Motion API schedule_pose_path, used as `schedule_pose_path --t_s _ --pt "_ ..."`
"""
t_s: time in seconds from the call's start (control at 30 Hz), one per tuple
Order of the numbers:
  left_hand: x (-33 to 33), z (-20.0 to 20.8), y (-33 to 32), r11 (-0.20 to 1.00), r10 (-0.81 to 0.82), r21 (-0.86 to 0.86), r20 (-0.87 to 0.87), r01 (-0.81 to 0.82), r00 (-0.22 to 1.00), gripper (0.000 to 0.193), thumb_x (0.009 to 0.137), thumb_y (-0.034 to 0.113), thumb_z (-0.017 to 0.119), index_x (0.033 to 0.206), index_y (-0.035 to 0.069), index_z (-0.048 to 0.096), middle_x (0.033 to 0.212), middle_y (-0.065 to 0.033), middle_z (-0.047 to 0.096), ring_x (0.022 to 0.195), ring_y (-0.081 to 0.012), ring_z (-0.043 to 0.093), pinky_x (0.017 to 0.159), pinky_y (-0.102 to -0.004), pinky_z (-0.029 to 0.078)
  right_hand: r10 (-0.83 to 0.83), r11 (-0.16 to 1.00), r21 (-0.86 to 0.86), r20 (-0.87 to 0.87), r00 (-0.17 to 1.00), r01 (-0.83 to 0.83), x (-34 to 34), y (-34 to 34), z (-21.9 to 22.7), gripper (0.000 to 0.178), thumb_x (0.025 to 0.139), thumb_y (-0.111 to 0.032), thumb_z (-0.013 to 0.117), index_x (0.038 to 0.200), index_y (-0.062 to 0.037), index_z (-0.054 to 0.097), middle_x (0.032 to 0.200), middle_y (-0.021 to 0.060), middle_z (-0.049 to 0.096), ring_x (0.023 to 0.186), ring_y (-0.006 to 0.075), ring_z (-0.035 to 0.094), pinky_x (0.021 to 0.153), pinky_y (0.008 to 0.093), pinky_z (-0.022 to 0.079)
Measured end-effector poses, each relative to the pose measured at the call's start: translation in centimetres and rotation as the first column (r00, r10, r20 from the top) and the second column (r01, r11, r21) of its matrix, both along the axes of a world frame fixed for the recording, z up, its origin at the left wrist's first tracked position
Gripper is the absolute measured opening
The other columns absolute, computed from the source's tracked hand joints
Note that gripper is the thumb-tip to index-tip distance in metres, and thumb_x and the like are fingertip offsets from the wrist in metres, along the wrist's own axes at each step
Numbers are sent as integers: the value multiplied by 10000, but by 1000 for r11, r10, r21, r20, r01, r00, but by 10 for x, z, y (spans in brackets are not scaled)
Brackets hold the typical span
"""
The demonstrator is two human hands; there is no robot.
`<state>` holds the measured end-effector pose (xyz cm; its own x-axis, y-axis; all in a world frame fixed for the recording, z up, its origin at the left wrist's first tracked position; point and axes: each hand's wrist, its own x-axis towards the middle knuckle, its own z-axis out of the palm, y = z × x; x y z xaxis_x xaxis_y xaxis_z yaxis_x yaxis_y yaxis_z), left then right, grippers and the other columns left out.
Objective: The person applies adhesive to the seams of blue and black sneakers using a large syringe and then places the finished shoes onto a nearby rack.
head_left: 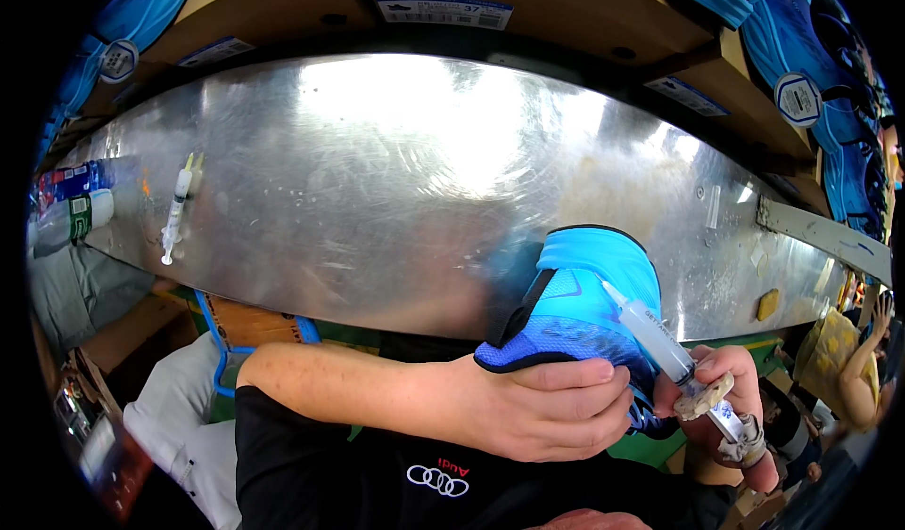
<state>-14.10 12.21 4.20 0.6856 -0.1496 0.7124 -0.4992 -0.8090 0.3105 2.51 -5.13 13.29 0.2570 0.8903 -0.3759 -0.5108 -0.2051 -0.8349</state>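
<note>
A blue shoe point(589, 309), bright blue in one part and deeper blue with a black collar in another, is held close to my body at the table's near edge. My left hand point(556, 409) is closed round its lower side, the fingers lying across the mesh. A clear plastic syringe point(657, 342) slants up and left from my right hand point(731, 389), its tip at the shoe's surface. Whether the tip actually touches cannot be made out. My right fingers are closed about its rear end, where lumpy whitish material is wrapped round the flange and plunger.
Another syringe point(175, 212) lies on the metal table point(377, 200) at left, near plastic bottles point(85, 214). Cardboard boxes point(566, 7) line the far edge, with more blue shoes point(797, 49) at the right. A yellowish block point(768, 304) and a metal strip point(820, 238) are at the right end.
</note>
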Motion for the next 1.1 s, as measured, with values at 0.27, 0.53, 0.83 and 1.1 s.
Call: schedule_pose_path --t_s 0.27,0.53,0.83,1.1 --pt "-1 1 -2 1000 9 -16 -21 -10 1000 295 811 225 580 1089 149 645 1129 1 608 1089 -175 586 1031 -359 339 34 999 21 39 999 -35 -1 -13 6 1147 555 -766 756 1272 45 378 1114 168 594 1020 267 644 1152 416 167" --pt "-5 7 0 1000 14 12 -72 -13 997 269 815 194 614 1081 198 653 1146 13 622 1091 -175 579 1020 -355 354 -22 1000 0 30 999 22 -6 -42 18 1111 567 -710 797 1266 52 391 1089 165 586 994 259 622 1007 374 301" --pt "0 12 0 998 4 64 -126 5 992 317 795 145 666 1094 251 665 1190 16 604 1141 -198 558 1048 -361 339 -100 991 90 -49 994 104 -9 -83 14 1129 586 -684 806 1281 89 364 1090 204 571 1020 238 548 911 320 396" --pt "-1 11 -6 989 17 147 -187 11 982 321 802 115 643 1089 250 686 1224 -25 591 1162 -241 543 1079 -407 327 -134 971 186 -90 987 148 -6 -124 -9 1136 575 -658 822 1275 109 360 1092 222 563 1002 247 551 873 318 418"
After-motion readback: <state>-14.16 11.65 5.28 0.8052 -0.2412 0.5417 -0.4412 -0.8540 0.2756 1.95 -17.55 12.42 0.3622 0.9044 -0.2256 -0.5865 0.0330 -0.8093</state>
